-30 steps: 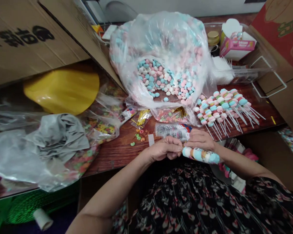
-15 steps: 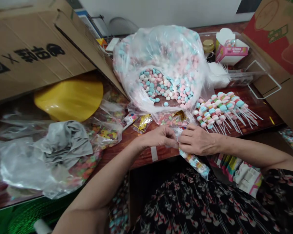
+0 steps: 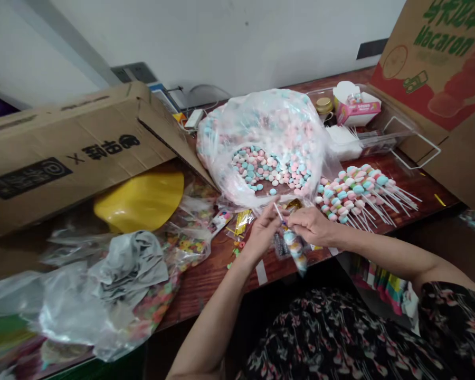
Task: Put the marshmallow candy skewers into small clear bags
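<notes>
My left hand (image 3: 264, 232) is closed around the white stick of a marshmallow skewer (image 3: 295, 249), its stick end pointing up and away from me. Clear wrapping covers the skewer's pastel candies, which hang down toward the table's front edge. With fingers pinched, my right hand (image 3: 311, 225) grips the gathered neck of the wrapper beside the stick. Whether a tie is between those fingers is too small to tell. Gold twist ties (image 3: 243, 221) lie in a small packet left of my hands. Just beyond them stands a big clear bag (image 3: 217, 158) of pink, blue and white marshmallows.
Finished-looking candy skewers (image 3: 356, 190) are piled at the right. Behind them is a clear plastic bin (image 3: 404, 124) with a pink carton (image 3: 356, 111). Cardboard boxes flank both sides, one at left (image 3: 87, 153). Plastic bags and a grey cloth (image 3: 132, 269) cover the left side.
The view has tilted up and shifted left. The skewer has swung more upright, with its white stick now showing above my hands. My left hand has turned, fingers pointing upward.
</notes>
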### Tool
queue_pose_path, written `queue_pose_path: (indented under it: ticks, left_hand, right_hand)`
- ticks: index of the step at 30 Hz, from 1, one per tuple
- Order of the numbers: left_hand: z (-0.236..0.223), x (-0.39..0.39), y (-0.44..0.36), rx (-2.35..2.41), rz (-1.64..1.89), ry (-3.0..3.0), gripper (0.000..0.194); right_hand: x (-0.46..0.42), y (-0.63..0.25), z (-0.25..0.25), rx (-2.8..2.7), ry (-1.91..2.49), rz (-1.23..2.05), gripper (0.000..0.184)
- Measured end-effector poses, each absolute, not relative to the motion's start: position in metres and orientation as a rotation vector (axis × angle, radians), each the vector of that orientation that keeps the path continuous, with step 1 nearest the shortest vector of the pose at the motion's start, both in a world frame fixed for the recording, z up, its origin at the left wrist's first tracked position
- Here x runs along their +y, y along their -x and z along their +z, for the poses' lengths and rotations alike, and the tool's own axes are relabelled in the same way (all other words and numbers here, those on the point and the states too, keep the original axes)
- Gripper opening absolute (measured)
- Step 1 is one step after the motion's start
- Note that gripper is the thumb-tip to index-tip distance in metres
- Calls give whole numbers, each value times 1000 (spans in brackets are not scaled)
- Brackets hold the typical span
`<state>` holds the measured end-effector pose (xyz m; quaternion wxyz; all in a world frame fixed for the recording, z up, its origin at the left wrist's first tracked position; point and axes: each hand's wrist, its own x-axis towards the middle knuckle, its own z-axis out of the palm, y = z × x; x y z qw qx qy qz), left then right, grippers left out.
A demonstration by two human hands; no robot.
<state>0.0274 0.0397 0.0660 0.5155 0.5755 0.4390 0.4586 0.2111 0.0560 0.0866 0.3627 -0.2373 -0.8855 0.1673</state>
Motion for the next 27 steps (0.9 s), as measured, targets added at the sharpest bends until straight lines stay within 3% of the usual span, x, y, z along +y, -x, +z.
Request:
queue_pose_path:
  ticks: [4,6,8,10,13,16,18,23,27]
  left_hand:
    - [57,34,-24,1067,1214,-1225,64]
    - [57,23,-26,964,1117,-1166,63]
    - [56,15,-27,886,1044,-1181,55]
    - [55,11,-25,951,1112,-1357,43]
    - [55,13,-16,1128,1272,-1879,27]
    - [54,14,-5,1169,1300,-2361,28]
    - [53,8,1,1157,1327,-2518,32]
    - [71,-44,26,1347,1097,-2722,38]
    - [90,-120,67,1832,478,-2429,32]
  right_hand:
    - [55,-208,77,-2325,626,152,22]
    - [56,-207,82,-2296,641,-22,23]
    - [55,-204,86,-2241,651,3,25]
    - [52,-199,85,-2144,688,273,24]
    - [41,-190,74,-1774,795,1056,19]
    - [23,-179,61,-1142,749,1828,21]
    - [10,-170,55,-794,642,2122,22]
    - [-20,-155,50,-682,662,2387,23]
    - [-28,-173,42,-1305,840,2128,18]
